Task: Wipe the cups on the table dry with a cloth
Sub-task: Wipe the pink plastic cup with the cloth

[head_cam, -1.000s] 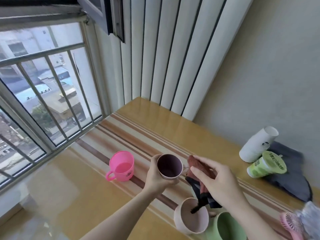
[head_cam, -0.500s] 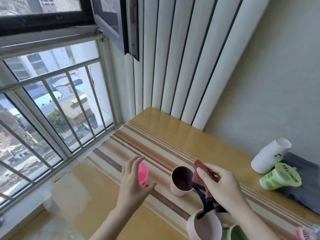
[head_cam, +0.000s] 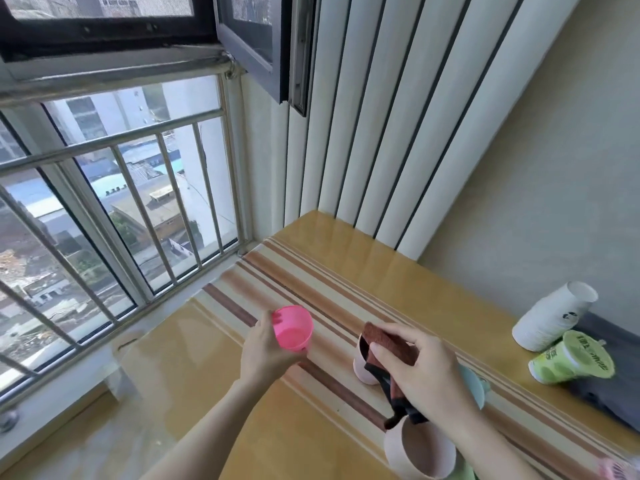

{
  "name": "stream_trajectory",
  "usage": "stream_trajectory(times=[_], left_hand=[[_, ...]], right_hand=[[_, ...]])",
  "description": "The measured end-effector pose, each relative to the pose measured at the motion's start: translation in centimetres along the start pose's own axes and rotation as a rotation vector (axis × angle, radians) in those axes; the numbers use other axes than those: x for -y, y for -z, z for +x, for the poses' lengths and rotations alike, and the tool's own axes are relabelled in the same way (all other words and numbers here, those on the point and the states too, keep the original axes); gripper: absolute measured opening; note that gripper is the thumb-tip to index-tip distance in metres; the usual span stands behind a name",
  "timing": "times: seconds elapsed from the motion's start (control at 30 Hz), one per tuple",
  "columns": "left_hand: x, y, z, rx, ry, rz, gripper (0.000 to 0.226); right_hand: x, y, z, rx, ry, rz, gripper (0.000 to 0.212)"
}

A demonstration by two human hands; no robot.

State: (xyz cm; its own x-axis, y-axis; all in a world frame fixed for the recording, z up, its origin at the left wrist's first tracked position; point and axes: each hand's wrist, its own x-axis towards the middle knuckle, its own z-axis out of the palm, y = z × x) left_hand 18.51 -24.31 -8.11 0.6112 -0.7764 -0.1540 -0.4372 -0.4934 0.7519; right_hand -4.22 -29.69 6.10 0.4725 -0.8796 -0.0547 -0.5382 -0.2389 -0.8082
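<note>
The tabletop [head_cam: 214, 386], glossy yellow with brown and cream stripes, runs from the barred window toward the lower right and carries all the cups. On its far right, well apart from the work, a stack of white paper cups [head_cam: 550, 317] lies on its side against a green lidded cup [head_cam: 571, 358], both resting on a dark grey cloth [head_cam: 620, 393].

Nearer the middle, 2 pale pink cups with dark insides are seen: 1 [head_cam: 363, 368] stands on a dark stripe and is partly hidden behind the right hand, the other [head_cam: 415, 452] sits at the lower edge, directly under the hanging tail of the wiping cloth. A light blue cup [head_cam: 472, 386] shows just behind the right wrist, and a sliver of green is visible beside the lower pink cup, too little to be identified.

The bright pink cup [head_cam: 294, 327] is held by the left hand [head_cam: 266, 355], whose fingers and thumb are wrapped round its wall; it appears lifted and tipped, so that its mouth opens up and to the right. Whether its base is clear of the tabletop cannot be told.

The red-brown and black cloth [head_cam: 388, 344] is pinched in the right hand [head_cam: 422, 372], its folded end sticking out toward the upper left.

The coming move is judged to turn on this: the pink cup lies to the left of the cloth, near but apart, with its mouth facing the cloth's folded end. The right hand is the one to travel left, so that the cloth can be pushed into the mouth along the cup's axis.
</note>
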Motion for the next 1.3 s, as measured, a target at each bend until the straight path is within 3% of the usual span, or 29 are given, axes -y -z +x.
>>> stream_trajectory(times=[0.17, 0.3, 0.4, 0.53, 0.67, 0.77, 0.83, 0.93, 1.03, 1.2, 1.3], left_hand=[[-7.1, 7.9, -3.9, -0.023, -0.025, -0.210, 0.097], [-14.6, 15.7, -8.8, 0.040, -0.086, -0.392, 0.094], [-20.4, 20.3, -12.3, 0.156, -0.077, -0.552, 0.089], [-26.2, 23.5, -16.1, 0.350, -0.094, -0.737, 0.068], [-29.5, 25.1, -18.8, 0.512, -0.170, -0.818, 0.037], [-30.4, 25.3, -20.1, 0.472, -0.193, -0.838, 0.038], [-31.1, 24.7, -20.7, 0.390, -0.187, -0.851, 0.052], [-32.5, 23.2, -21.5, 0.367, -0.201, -0.872, 0.064], [-33.5, 22.8, -22.1, 0.404, -0.226, -0.887, 0.064], [-34.0, 22.5, -22.3, 0.437, -0.243, -0.907, 0.061], [-34.2, 22.6, -22.4, 0.417, -0.306, -0.944, 0.064]], right_hand=[[3.7, 2.0, -1.5, -0.039, 0.066, -0.003, 0.020], [10.4, 5.5, -2.4, -0.088, 0.201, 0.050, 0.015], [16.2, 9.1, -3.8, -0.230, 0.346, 0.186, 0.011], [20.7, 10.7, -7.6, -0.358, 0.652, 0.300, 0.029], [20.1, 8.8, -9.9, -0.466, 0.863, 0.085, 0.041], [19.4, 8.7, -10.0, -0.519, 0.906, 0.021, 0.046], [19.4, 8.8, -10.4, -0.541, 0.939, -0.061, 0.049], [19.6, 9.3, -10.9, -0.631, 0.948, -0.154, 0.049], [20.3, 11.5, -10.9, -0.644, 0.940, -0.069, 0.046], [21.4, 14.6, -11.2, -0.428, 0.756, 0.400, 0.046], [20.8, 14.6, -11.9, -0.232, 0.525, 0.670, 0.054]])
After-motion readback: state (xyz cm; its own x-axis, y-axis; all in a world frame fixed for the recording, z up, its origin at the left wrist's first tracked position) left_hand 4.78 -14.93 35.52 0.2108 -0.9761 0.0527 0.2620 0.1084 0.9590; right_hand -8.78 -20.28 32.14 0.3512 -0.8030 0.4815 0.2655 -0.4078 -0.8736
